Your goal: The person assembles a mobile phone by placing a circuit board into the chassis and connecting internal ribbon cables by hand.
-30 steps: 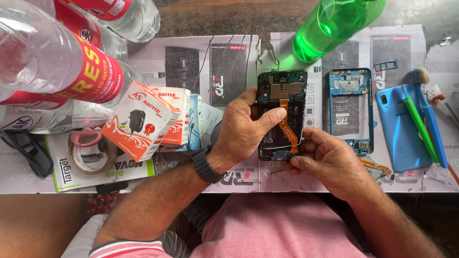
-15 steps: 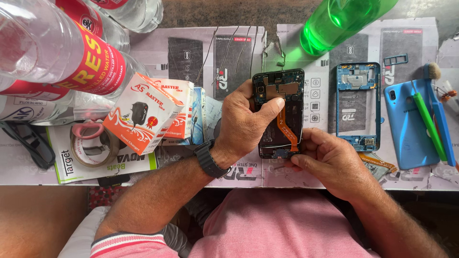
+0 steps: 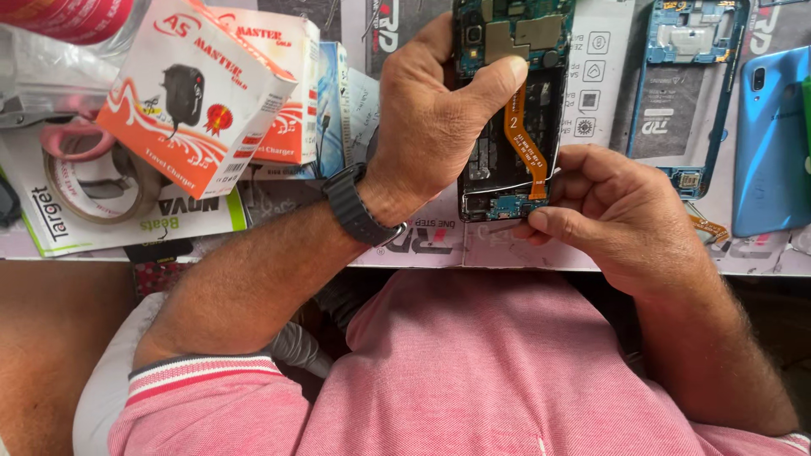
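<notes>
An opened phone (image 3: 507, 110) lies on the work mat, its circuit boards bare and an orange flex cable (image 3: 525, 142) running down its middle. My left hand (image 3: 431, 118) grips the phone's left side, thumb pressed on the upper end of the cable. My right hand (image 3: 617, 211) holds the phone's lower right corner, with thumb and forefinger pinched at the small bottom board (image 3: 513, 205) by the cable's lower end. A dark watch sits on my left wrist.
An orange and white charger box (image 3: 198, 93) and a roll of tape (image 3: 89, 181) on a white box lie to the left. A blue phone frame (image 3: 688, 84) and a blue back cover (image 3: 770, 139) rest to the right. The table edge (image 3: 473, 263) runs just below my hands.
The view has closed in on the phone and my hands. My left thumb stays on the orange cable, and my right fingers remain at the phone's lower end.
</notes>
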